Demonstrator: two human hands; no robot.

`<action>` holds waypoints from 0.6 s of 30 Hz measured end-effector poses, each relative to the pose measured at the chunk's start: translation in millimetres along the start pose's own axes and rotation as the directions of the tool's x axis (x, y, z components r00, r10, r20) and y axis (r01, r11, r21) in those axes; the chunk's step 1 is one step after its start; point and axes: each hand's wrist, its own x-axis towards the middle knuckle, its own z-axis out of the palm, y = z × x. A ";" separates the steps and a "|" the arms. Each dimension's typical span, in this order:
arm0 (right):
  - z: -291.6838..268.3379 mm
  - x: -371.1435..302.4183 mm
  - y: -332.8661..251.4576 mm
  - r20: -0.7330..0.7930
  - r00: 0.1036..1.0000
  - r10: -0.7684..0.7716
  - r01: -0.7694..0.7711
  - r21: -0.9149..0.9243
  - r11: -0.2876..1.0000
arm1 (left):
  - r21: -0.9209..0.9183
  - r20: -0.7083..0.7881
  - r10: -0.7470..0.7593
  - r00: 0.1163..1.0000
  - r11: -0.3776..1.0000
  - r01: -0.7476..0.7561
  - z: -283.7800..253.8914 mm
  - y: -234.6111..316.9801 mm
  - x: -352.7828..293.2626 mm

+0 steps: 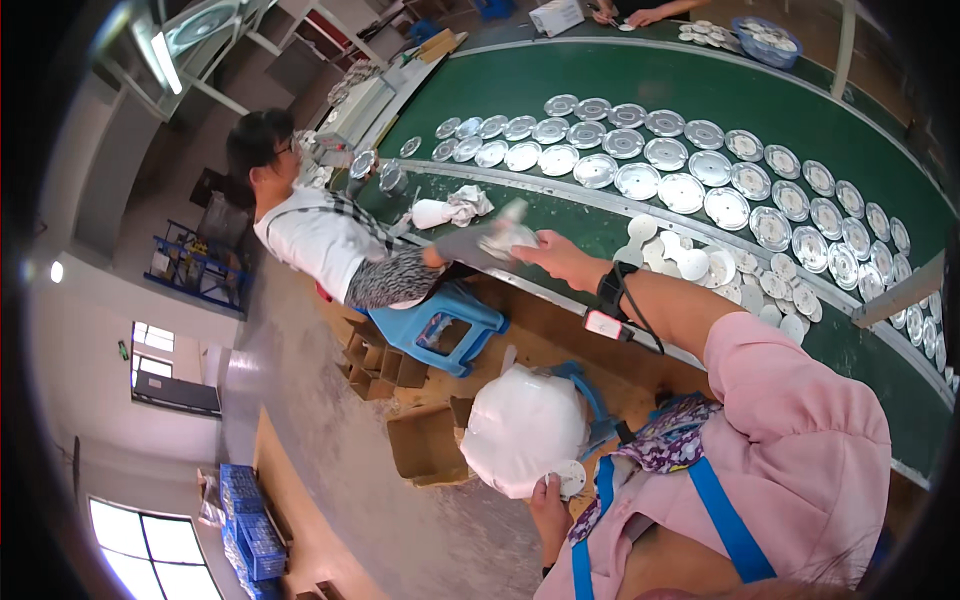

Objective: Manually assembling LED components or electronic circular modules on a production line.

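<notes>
My left hand [548, 503] is low at my side and holds a small white round disc [571, 477] at the mouth of a bulging white plastic bag [522, 428]. My right hand [562, 258], with a black band on its wrist, reaches out along the near edge of the green belt [560, 215]. Its fingers are closed on a pale, motion-blurred piece [505, 238]; I cannot tell whether that is a cloth or a disc. A heap of white discs [715, 268] lies on the belt just beyond my right forearm.
Rows of silver round discs [680, 165] cover the far lane of the belt. A co-worker [330, 235] sits on a blue stool [445, 325] close to my right hand. Open cardboard boxes [425, 440] stand on the floor, blue crates [250, 525] further off. Another person's hands [640, 14] work near a blue basket [766, 40].
</notes>
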 end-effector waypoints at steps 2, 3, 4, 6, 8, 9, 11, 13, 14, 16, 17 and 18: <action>-6.1 -5.9 11.0 -0.230 0.943 -0.241 0.205 -0.172 0.964 | 0.179 0.090 0.183 0.979 0.964 -0.197 5.0 8.5 16.5; -13.6 -8.1 25.3 -0.060 0.971 -0.233 0.192 -0.392 0.900 | -0.238 0.078 -0.031 0.996 0.970 0.049 10.1 9.1 28.7; -12.9 -29.8 27.3 0.058 0.962 -0.266 0.264 -0.431 0.863 | -0.602 0.154 -0.248 0.956 0.744 0.290 17.4 11.1 38.4; -38.2 -64.2 51.5 0.294 0.924 -0.247 0.303 -0.166 0.938 | -0.584 0.227 -0.200 0.953 0.755 0.297 30.1 29.9 58.9; -79.6 -106.2 48.5 0.319 0.910 -0.264 0.377 -0.376 0.846 | -0.567 0.245 -0.162 0.956 0.776 0.276 40.1 50.1 79.1; -102.8 -125.6 49.2 0.281 0.941 -0.189 0.298 -0.421 0.857 | -0.533 0.291 -0.127 0.948 0.802 0.270 44.1 61.7 89.0; -143.6 -160.1 48.9 0.105 0.990 -0.096 0.134 -0.458 0.879 | -0.480 0.361 -0.093 0.928 0.834 0.270 52.9 79.7 109.2; -178.9 -192.5 50.0 -0.074 0.993 -0.097 0.059 -0.402 0.914 | -0.498 0.424 -0.075 0.903 0.813 0.302 65.4 83.8 134.0; -191.9 -206.7 52.8 -0.188 0.976 -0.111 0.033 -0.373 0.927 | -0.479 0.452 -0.069 0.889 0.822 0.307 73.2 93.6 144.3; -210.1 -228.3 61.5 -0.371 0.921 -0.121 -0.002 -0.316 0.949 | -0.483 0.509 -0.021 0.860 0.821 0.305 97.0 123.1 159.4; -210.5 -235.7 61.3 -0.395 0.912 -0.112 -0.014 -0.303 0.953 | -0.460 0.572 -0.002 0.820 0.827 0.322 109.2 136.1 168.4; -209.7 -243.8 58.5 -0.447 0.891 -0.087 -0.028 -0.244 0.969 | -0.437 0.630 0.016 0.776 0.834 0.337 123.8 150.0 176.3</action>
